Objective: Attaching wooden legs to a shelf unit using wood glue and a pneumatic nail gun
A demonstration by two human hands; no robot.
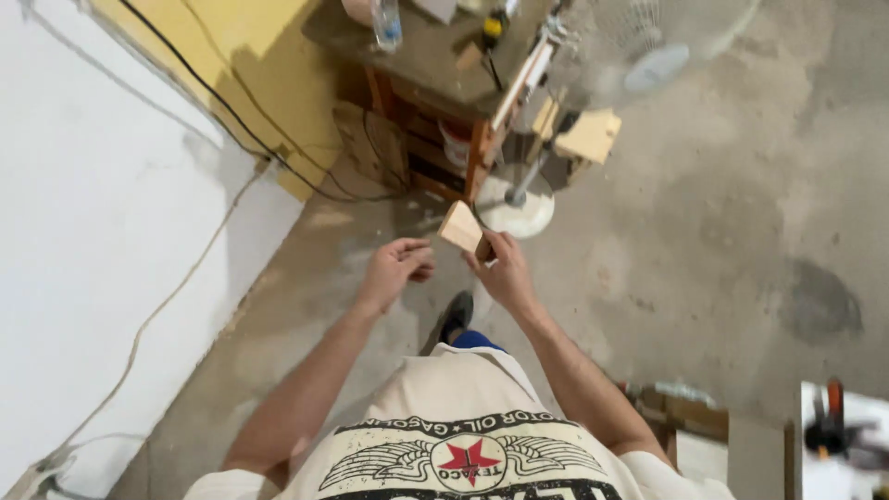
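Both arms out fwd; left hand (396, 268) loosely curled, right hand (505, 273) fingers pinched shut.

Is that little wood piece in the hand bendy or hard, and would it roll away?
The small wooden block probably stays stiff: it looks like solid cut wood. It seems light, since the right hand holds it by the fingers alone. Flat faces suggest it would sit, not roll.

Clear plastic bottle (386, 22) with pale label stands on the workbench surface (435, 56), top centre; no signs or screens.
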